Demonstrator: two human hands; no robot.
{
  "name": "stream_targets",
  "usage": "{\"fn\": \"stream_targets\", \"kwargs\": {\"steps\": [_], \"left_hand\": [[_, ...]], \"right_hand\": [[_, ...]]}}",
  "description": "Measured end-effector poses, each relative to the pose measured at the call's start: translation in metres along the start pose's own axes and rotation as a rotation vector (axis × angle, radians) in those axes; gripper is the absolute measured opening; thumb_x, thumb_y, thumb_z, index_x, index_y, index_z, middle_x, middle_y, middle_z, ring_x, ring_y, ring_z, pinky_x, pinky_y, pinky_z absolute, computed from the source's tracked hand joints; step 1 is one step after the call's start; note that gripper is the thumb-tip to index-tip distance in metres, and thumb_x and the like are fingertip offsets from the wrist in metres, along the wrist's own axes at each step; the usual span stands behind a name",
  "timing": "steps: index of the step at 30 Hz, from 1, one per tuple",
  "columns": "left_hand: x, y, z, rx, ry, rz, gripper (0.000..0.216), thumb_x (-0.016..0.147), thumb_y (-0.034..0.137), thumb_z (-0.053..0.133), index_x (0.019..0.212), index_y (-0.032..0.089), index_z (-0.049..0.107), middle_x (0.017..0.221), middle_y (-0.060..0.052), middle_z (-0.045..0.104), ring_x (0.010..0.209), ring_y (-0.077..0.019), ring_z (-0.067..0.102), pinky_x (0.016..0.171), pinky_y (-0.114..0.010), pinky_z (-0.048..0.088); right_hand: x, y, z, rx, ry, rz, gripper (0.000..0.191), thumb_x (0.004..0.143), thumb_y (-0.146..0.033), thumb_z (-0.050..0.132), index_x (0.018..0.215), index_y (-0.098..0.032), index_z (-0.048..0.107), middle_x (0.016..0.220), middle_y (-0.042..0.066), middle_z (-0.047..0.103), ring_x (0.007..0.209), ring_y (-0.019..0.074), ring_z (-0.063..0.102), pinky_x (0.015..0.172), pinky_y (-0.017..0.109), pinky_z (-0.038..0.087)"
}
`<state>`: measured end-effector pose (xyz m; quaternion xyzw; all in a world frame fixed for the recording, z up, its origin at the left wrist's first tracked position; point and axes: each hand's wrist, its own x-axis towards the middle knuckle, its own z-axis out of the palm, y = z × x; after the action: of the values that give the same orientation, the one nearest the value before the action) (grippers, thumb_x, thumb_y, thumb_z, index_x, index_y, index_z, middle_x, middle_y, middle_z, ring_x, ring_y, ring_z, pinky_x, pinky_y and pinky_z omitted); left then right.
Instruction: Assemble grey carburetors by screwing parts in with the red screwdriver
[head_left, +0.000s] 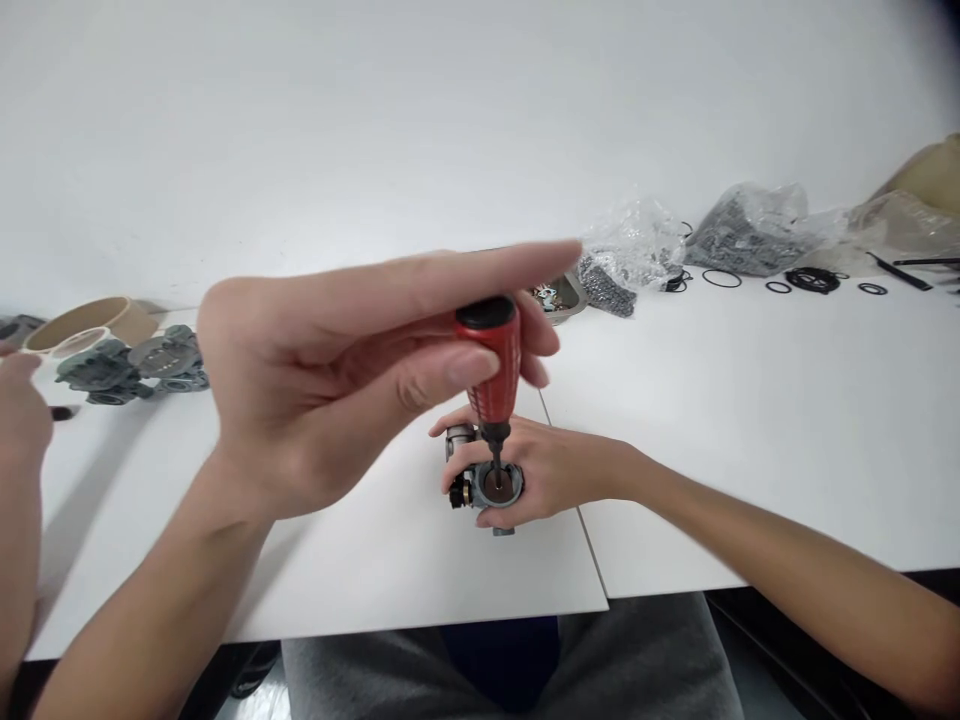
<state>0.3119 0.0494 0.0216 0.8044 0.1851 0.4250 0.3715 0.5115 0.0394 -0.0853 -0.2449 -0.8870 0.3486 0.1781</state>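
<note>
Your left hand (330, 390) pinches the red screwdriver (491, 360) upright, tip in the small metal part (487, 485) directly below; your right hand (547, 470) clasps that part on the counter (750, 420).

Glossy red plastic screwdriver handle (491, 362) with a black cap, dull grey cast-metal carburetor (487, 482) with a brass fitting, smooth matt white table (750, 430), crinkly clear plastic bags (637, 240) far right, black rubber rings (721, 278), matt cardboard tape roll (90, 322) far left.
</note>
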Motion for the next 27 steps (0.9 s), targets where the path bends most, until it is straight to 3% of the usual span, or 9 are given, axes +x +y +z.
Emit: {"fn": "stream_targets", "kwargs": {"steps": [3, 6, 8, 10, 13, 16, 19, 23, 27], "left_hand": [[0.005, 0.002, 0.006, 0.083, -0.003, 0.062, 0.031, 0.089, 0.015, 0.056, 0.118, 0.021, 0.066, 0.106, 0.0, 0.07, 0.092, -0.0211, 0.07, 0.077, -0.033, 0.062], [0.006, 0.003, 0.006, 0.144, 0.046, 0.137, 0.026, 0.084, 0.018, 0.064, 0.108, 0.026, 0.071, 0.094, 0.004, 0.071, 0.083, -0.0161, 0.071, 0.074, -0.028, 0.063], [0.007, 0.005, 0.005, 0.155, 0.054, 0.136, 0.03, 0.085, 0.012, 0.062, 0.11, 0.025, 0.07, 0.087, 0.004, 0.071, 0.08, -0.0148, 0.071, 0.072, -0.026, 0.063], [0.008, 0.007, 0.005, 0.157, 0.013, 0.106, 0.033, 0.087, 0.006, 0.053, 0.111, 0.021, 0.07, 0.092, 0.002, 0.072, 0.081, -0.0157, 0.071, 0.07, -0.025, 0.063], [0.008, 0.006, 0.007, 0.149, -0.022, 0.113, 0.025, 0.086, 0.015, 0.058, 0.105, 0.024, 0.071, 0.095, 0.004, 0.071, 0.086, -0.0181, 0.071, 0.067, -0.026, 0.062], [0.007, 0.001, 0.01, 0.144, 0.074, 0.118, 0.022, 0.077, 0.03, 0.072, 0.099, 0.031, 0.071, 0.089, 0.009, 0.07, 0.082, -0.0143, 0.069, 0.067, -0.025, 0.062], [0.006, -0.002, 0.011, 0.056, 0.161, 0.079, 0.031, 0.07, 0.031, 0.078, 0.1, 0.028, 0.071, 0.092, 0.008, 0.07, 0.073, -0.0137, 0.069, 0.063, -0.027, 0.063], [0.006, -0.002, 0.005, -0.008, 0.07, 0.042, 0.034, 0.079, 0.026, 0.071, 0.113, 0.024, 0.068, 0.084, 0.005, 0.071, 0.083, -0.0223, 0.072, 0.07, -0.037, 0.066], [0.009, -0.006, 0.003, 0.007, 0.013, 0.133, 0.023, 0.083, 0.025, 0.066, 0.106, 0.024, 0.07, 0.086, 0.007, 0.072, 0.084, -0.0217, 0.073, 0.071, -0.038, 0.066]], "right_hand": [[0.0, 0.0, 0.0, -0.006, -0.003, 0.003, 0.033, 0.081, -0.028, 0.071, 0.113, -0.025, 0.063, 0.133, 0.007, 0.042, 0.121, 0.0231, 0.045, 0.104, 0.036, 0.037], [0.0, 0.0, 0.0, 0.009, -0.002, -0.011, 0.032, 0.081, -0.027, 0.071, 0.112, -0.025, 0.063, 0.129, 0.006, 0.046, 0.12, 0.023, 0.045, 0.106, 0.037, 0.036], [0.0, 0.001, 0.0, 0.008, 0.004, -0.014, 0.033, 0.08, -0.027, 0.072, 0.111, -0.025, 0.063, 0.129, 0.007, 0.045, 0.121, 0.0236, 0.045, 0.106, 0.038, 0.036], [0.0, 0.001, 0.0, -0.001, 0.007, -0.014, 0.033, 0.08, -0.027, 0.072, 0.111, -0.025, 0.063, 0.13, 0.008, 0.044, 0.121, 0.0237, 0.045, 0.104, 0.038, 0.038], [0.0, 0.0, -0.001, -0.002, -0.005, -0.011, 0.033, 0.081, -0.027, 0.071, 0.112, -0.025, 0.063, 0.13, 0.007, 0.046, 0.12, 0.0228, 0.046, 0.105, 0.037, 0.037], [0.0, 0.0, -0.001, 0.0, -0.009, 0.001, 0.033, 0.081, -0.027, 0.071, 0.112, -0.025, 0.063, 0.132, 0.006, 0.047, 0.123, 0.024, 0.044, 0.106, 0.038, 0.038], [0.0, 0.0, -0.001, -0.004, -0.001, -0.006, 0.032, 0.081, -0.027, 0.071, 0.112, -0.025, 0.063, 0.133, 0.006, 0.047, 0.123, 0.0242, 0.044, 0.105, 0.039, 0.039], [-0.001, 0.0, 0.0, -0.004, 0.006, -0.022, 0.034, 0.08, -0.026, 0.072, 0.112, -0.024, 0.063, 0.135, 0.008, 0.044, 0.126, 0.0244, 0.041, 0.106, 0.039, 0.036], [0.0, -0.001, -0.001, -0.013, -0.004, -0.011, 0.034, 0.08, -0.027, 0.072, 0.113, -0.024, 0.063, 0.135, 0.008, 0.041, 0.127, 0.0245, 0.041, 0.105, 0.039, 0.037]]}}
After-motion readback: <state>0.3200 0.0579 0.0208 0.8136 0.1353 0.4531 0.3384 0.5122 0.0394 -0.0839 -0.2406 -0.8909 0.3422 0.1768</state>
